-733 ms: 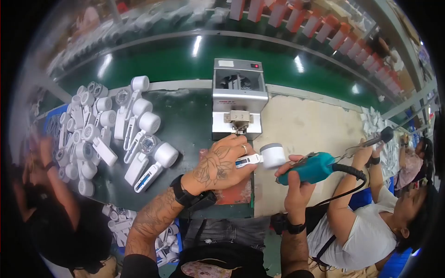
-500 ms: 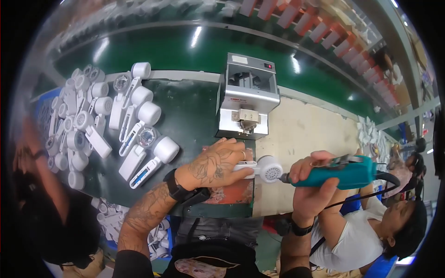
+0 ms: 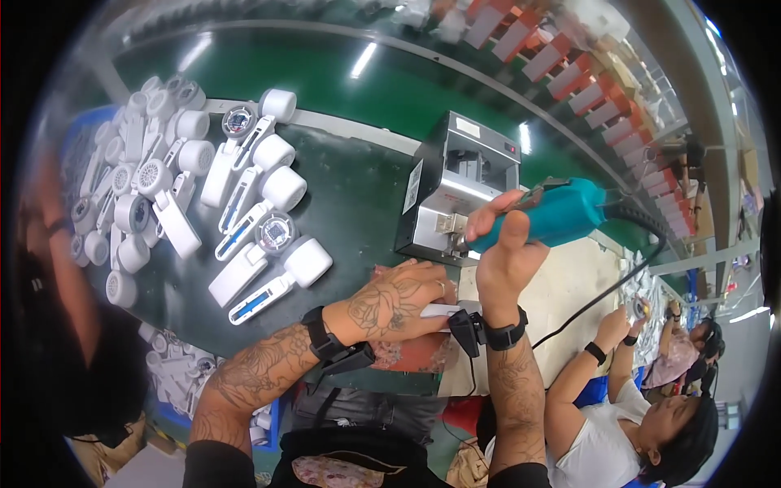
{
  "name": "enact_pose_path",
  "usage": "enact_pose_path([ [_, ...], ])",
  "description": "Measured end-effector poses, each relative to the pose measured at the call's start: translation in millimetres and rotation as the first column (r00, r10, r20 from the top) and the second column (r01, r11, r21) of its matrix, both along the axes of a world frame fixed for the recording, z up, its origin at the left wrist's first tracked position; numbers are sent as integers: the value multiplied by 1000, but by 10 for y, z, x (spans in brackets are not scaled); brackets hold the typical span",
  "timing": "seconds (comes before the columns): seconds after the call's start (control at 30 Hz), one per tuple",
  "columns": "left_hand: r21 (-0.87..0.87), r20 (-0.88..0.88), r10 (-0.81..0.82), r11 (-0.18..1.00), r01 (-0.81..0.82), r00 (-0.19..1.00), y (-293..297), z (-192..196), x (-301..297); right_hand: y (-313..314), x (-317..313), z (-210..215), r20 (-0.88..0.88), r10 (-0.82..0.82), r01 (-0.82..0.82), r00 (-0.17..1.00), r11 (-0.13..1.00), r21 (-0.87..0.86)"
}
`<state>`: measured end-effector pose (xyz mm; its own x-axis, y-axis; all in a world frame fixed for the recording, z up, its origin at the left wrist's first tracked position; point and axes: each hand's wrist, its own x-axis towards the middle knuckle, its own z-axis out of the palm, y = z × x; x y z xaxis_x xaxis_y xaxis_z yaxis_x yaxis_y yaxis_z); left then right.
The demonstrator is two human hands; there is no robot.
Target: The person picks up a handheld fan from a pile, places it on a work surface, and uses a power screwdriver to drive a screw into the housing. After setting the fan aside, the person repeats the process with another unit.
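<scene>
My left hand (image 3: 397, 301) is closed over the white handle of a handheld fan (image 3: 440, 311), pressing it against a worn reddish mat (image 3: 407, 351). The fan's round head is hidden behind my right wrist. Wrapped around a teal electric screwdriver (image 3: 561, 213), my right hand (image 3: 508, 256) has brought its tip to the front of a silver screw feeder (image 3: 488, 175). My fingers and the feeder's front hide whether the bit touches a screw. Several white fans (image 3: 259, 294) lie in a slanted row left of my left hand, some with round heads uncovered.
A heap of white fans (image 3: 154, 175) fills the far left. More fan parts (image 3: 175, 366) sit in a blue bin below the bench. The screwdriver's black cable (image 3: 643, 268) loops down on the right. A co-worker in a white top (image 3: 606, 435) works at right; another person's arm (image 3: 65, 268) is at left.
My right hand has lifted the screwdriver from the fan's head and carried it up and left to the screw feeder. My left hand has kept its hold on the fan.
</scene>
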<state>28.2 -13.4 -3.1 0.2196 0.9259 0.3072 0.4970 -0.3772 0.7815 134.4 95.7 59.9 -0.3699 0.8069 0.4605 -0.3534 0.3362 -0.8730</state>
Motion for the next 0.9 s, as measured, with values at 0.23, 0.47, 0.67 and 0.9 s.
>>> enact_pose_path([
  [0.23, -12, 75, -13, 1000, 14, 997, 21, -42, 11, -84, 100, 20, 45, 52, -48, 998, 995, -87],
  [0.47, 31, 43, 15, 999, -16, 999, 41, -28, 22, -453, 571, 98, 54, -72, 75, 996, 996, -49],
  [0.67, -35, 42, 7, 999, -6, 999, 19, -2, -11, -530, 561, -17, 94, -112, 118, 989, 992, -54],
  [0.9, -70, 38, -3, 998, 5, 999, 6, -12, 13, -530, 577, -107, 86, -79, 85, 993, 994, -69],
])
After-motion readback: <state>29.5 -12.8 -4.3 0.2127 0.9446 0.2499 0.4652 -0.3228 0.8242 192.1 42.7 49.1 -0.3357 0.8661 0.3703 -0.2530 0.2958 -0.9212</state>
